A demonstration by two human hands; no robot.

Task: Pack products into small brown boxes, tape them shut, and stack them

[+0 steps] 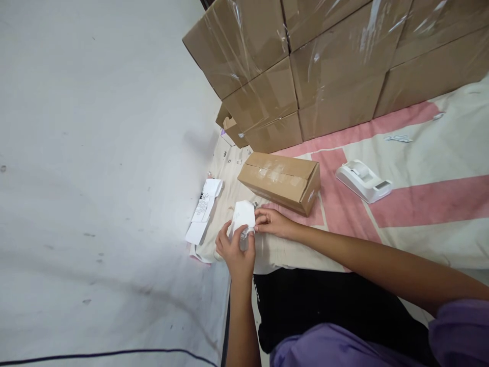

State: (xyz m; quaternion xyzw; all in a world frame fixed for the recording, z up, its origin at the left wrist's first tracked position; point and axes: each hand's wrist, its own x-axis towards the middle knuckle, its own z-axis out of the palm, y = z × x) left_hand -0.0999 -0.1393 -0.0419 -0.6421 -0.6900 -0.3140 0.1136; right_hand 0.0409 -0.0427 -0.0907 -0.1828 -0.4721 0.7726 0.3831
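Both hands hold a small white folded piece of paper or card (243,214), with faint marks on its face. My left hand (235,247) grips its lower left edge, thumb and fingers curled around it. At its right edge, the fingers of my right hand (269,223) pinch it. Something small and whitish shows at its lower edge between the hands; I cannot make out what it is. Just behind my right hand lies a long brown cardboard box (278,176), closed with clear tape. A white tape dispenser (362,181) rests to the right of that box.
Stacked brown cartons (336,71) under clear plastic wrap stand at the back. White printed sheets (204,211) lie by the wall (95,153) on the left. A pink and cream cloth (428,204) covers the surface, with a small clear plastic scrap (398,138) on it.
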